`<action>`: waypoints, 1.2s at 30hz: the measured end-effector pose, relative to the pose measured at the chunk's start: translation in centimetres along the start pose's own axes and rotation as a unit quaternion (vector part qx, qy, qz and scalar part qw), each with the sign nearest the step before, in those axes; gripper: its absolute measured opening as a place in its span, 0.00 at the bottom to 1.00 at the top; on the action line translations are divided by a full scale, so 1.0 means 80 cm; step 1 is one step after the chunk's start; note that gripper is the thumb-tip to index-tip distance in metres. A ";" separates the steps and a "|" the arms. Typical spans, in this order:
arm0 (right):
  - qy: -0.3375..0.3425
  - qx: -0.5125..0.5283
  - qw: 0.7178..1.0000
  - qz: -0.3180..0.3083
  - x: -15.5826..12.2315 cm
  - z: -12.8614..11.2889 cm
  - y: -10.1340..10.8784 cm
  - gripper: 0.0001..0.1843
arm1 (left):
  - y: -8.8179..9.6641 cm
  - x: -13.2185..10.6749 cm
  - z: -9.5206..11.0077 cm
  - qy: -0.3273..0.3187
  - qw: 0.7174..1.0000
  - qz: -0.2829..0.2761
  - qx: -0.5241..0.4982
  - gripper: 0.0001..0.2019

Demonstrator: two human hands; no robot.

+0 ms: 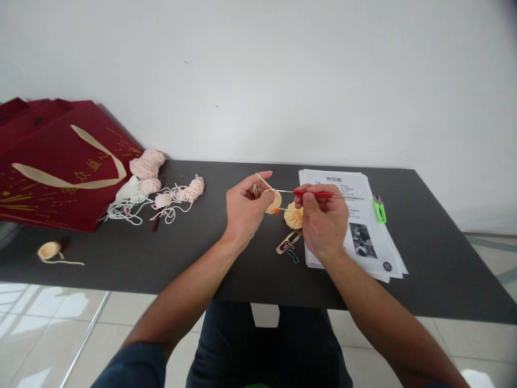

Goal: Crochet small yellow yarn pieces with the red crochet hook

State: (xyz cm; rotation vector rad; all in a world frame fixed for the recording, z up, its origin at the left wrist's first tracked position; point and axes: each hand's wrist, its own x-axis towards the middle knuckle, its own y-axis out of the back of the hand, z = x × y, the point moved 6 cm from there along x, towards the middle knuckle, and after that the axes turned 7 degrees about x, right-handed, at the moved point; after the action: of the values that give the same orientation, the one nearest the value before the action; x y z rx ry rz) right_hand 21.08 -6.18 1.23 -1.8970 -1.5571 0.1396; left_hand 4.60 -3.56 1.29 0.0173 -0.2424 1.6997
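Observation:
My left hand point(247, 207) pinches a small cream crochet piece point(274, 202), with yarn looped over its raised index finger. An orange spot shows at the lower edge of the piece. Closed around the red handle of a crochet hook point(299, 192) is my right hand point(326, 218); the metal tip points left and reaches the top of the piece. Just left of that hand, a ball of pale yellow yarn point(293, 216) lies on the table. Below the ball are small thread snips point(287, 242) and a green stitch marker point(293, 257).
Printed sheets point(343, 183) lie under my right hand, with green-handled snips point(379, 209) beside them. Pink yarn point(147, 163) and tangled strands point(189, 191) sit left, near a dark red gift bag point(76, 167). A cream crocheted cup point(49, 250) rests near the front left edge.

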 end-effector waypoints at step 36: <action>0.162 -0.228 0.958 -0.066 -0.030 -0.016 -0.015 0.13 | 0.005 0.003 -0.009 0.081 0.989 0.050 -0.110 0.19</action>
State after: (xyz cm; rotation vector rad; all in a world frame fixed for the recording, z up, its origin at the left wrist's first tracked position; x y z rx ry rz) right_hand 20.06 -8.79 2.09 -2.0141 -1.5695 -0.6098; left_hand 4.24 -3.28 0.52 -0.2998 -0.3107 1.7559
